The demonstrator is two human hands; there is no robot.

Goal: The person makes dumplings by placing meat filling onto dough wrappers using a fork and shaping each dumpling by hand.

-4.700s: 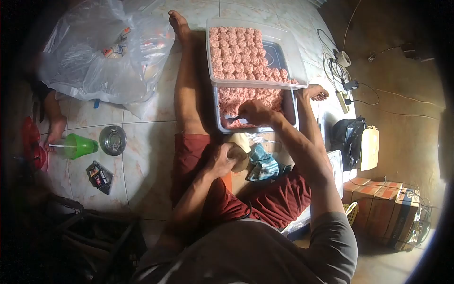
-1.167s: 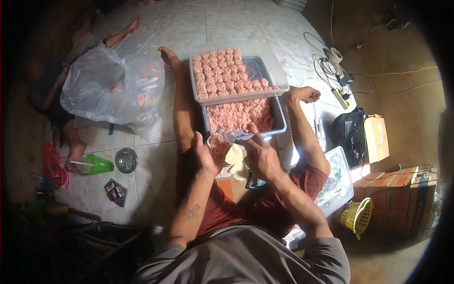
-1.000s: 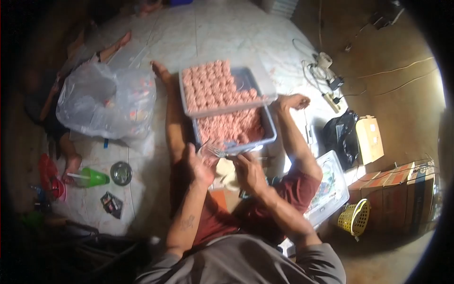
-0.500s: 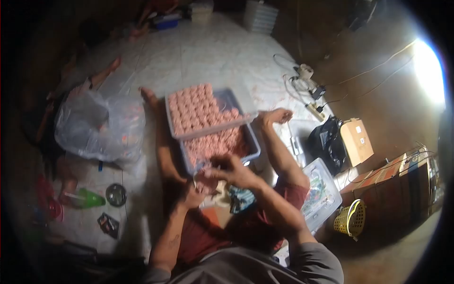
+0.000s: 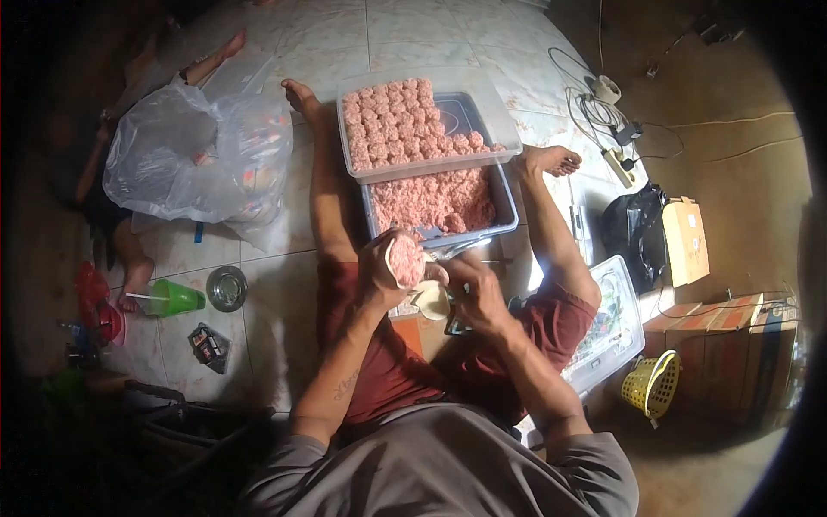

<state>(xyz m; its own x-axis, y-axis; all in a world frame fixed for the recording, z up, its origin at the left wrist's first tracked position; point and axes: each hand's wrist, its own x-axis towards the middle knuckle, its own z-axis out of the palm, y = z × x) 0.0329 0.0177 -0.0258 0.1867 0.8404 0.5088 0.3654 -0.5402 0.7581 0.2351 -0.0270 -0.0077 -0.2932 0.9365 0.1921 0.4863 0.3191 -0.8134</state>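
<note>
My left hand (image 5: 377,274) is closed around a round, pale wrapper filled with pink minced meat (image 5: 406,262). To its right, my right hand (image 5: 484,300) has curled fingers, and whatever they hold is hard to make out. A shiny metal utensil (image 5: 457,249) shows just above that hand. Cream-coloured round wrappers (image 5: 432,302) lie between my hands. In front stands a grey-blue tub (image 5: 508,211) of minced pink meat (image 5: 431,202). A clear plastic tray (image 5: 482,86) rests across the tub, with rows of meat-filled pieces (image 5: 392,121) on its left and near side.
Left on the tiled floor are a large clear plastic bag (image 5: 164,146), a green cup (image 5: 185,297) and a glass ashtray (image 5: 226,289). Another person's foot (image 5: 136,280) is nearby. At right lie cables (image 5: 586,108), a lidded clear box (image 5: 607,345), a yellow basket (image 5: 646,388) and cardboard boxes (image 5: 724,353).
My right hand has drawn away from the filled wrapper, down and to the right. My left hand still holds it, its meat side now facing up. The camera view has shifted.
</note>
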